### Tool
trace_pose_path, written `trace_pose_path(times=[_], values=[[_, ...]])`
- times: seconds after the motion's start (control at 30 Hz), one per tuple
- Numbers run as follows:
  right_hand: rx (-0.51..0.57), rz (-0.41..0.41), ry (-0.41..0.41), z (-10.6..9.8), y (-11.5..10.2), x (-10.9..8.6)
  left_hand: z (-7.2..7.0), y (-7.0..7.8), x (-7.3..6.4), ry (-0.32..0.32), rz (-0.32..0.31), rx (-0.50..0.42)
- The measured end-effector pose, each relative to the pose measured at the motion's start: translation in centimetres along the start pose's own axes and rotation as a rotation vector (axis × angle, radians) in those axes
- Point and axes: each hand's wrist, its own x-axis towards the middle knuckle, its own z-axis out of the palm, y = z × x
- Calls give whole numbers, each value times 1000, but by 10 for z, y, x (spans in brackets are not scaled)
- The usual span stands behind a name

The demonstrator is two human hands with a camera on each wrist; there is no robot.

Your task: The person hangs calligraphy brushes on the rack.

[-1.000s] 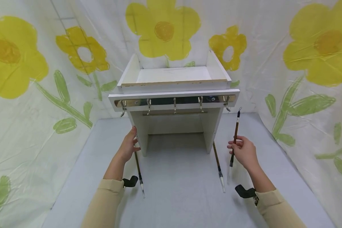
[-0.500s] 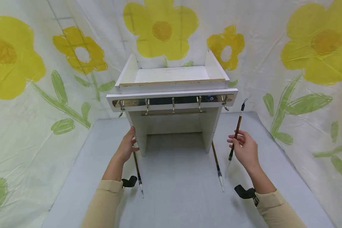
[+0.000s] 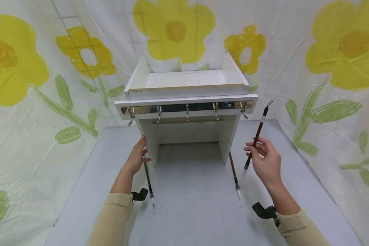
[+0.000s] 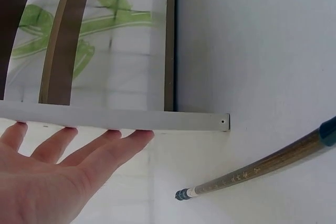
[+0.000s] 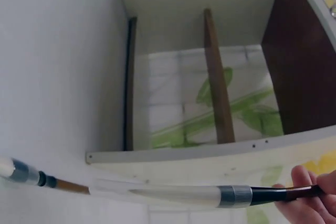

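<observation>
My right hand (image 3: 267, 162) pinches a writing brush (image 3: 259, 131) with a brown handle, its hanging loop up and its bristle end down and to the left. In the right wrist view, the brush's pale bristles (image 5: 178, 194) sit inside a clear cap. Between the hands stands a white shelf unit (image 3: 150, 143) with a metal rail of several hooks (image 3: 187, 108) across its front. My left hand (image 3: 136, 156) rests on the unit's left side panel; in the left wrist view its extended fingertips (image 4: 139, 136) touch that panel (image 4: 115, 116).
One capped brush (image 3: 149, 182) lies on the table (image 3: 196, 212) beside the left panel, and another (image 3: 234, 172) beside the right one. Behind the unit hangs a white curtain (image 3: 200, 37) printed with yellow flowers. Black wrist cameras jut inward from both sleeves.
My right hand has lifted the brush slightly and tilted it, so the loop end has swung up and to the right. The left hand and shelf unit stay put.
</observation>
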Motion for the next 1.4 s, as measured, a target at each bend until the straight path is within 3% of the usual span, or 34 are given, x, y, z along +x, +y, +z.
trace_pose_path(times=[0.5,0.7,0.93,1.4], values=[[151,-225,-59,2,-20,-13,0,1,-2,-12,-21,-14],[200,-304,-142,8,-27,-20,-3,-4,1,-15,-21,-17],[207,-316,-214,22,-30,-25,-5,-5,4,-24,-3,-55],[154,-336,-297,38,-30,-35,-3,0,2,-4,-19,-48]])
